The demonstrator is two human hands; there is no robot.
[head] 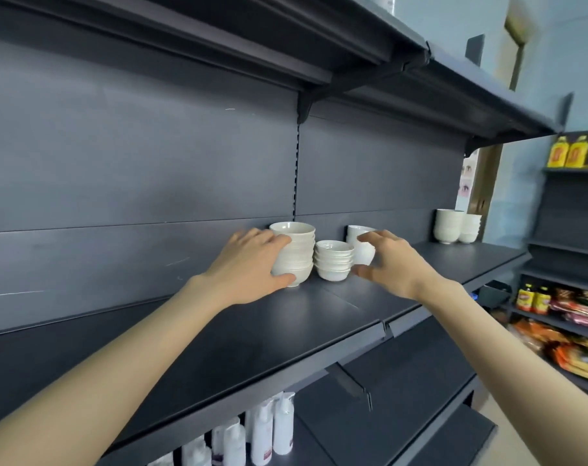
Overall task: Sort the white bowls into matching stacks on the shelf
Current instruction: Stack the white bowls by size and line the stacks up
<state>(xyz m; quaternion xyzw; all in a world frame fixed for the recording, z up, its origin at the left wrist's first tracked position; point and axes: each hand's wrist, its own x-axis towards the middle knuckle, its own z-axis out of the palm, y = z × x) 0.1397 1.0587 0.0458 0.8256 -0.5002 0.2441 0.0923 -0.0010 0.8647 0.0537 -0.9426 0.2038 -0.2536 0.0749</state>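
Left hand (252, 264) is wrapped around the tall stack of bowls (294, 255): fingers curled over its upper left side, thumb down by the foot of the bottom bowl. Right hand (393, 260) is spread wide, with loosely bent fingers cupped around the front of the right stack (359, 237). It's blurry there, so I honestly can't tell if the fingertips are touching the stack or just hovering near it.

It's all from the head cam. Between the two hands sits a short stack of smaller bowls (334, 260), just beside the tall one and free of both hands. All three stacks stand upright near the back of the dark grey shelf (285, 331). Well off to the right on the same shelf are two more stacks (457, 227), side by side. White pump bottles (262, 428) sit on the shelf below, and yellow bottles (568, 151) are on a separate rack at far right.
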